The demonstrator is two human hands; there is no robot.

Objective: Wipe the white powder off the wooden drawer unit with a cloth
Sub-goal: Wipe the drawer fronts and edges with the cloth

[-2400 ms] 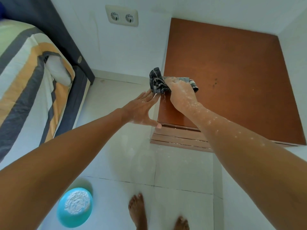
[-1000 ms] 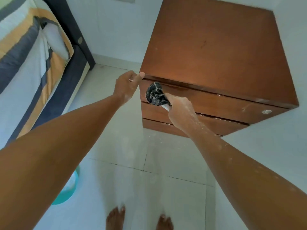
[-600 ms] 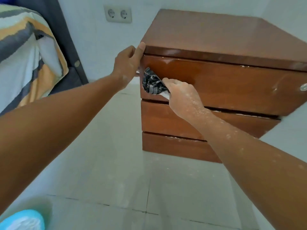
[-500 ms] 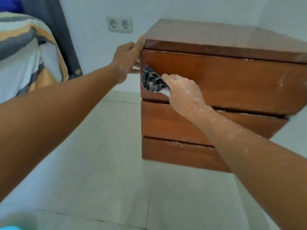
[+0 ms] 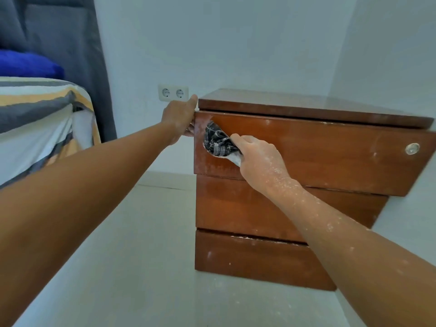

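A wooden drawer unit (image 5: 306, 185) fills the frame's centre and right; the left hand (image 5: 180, 118) grips its upper left corner; the right hand (image 5: 258, 159) presses a bunched dark cloth (image 5: 218, 141) onto the top drawer front — wiping underway; powder smears below likely need the next strokes.

Bare, sleeveless arms, powder-flecked right forearm (image 5: 306, 208)

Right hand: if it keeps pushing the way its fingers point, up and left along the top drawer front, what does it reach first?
The right hand would likely meet the left hand gripping the drawer's left corner, cloth leading; depth is unclear.
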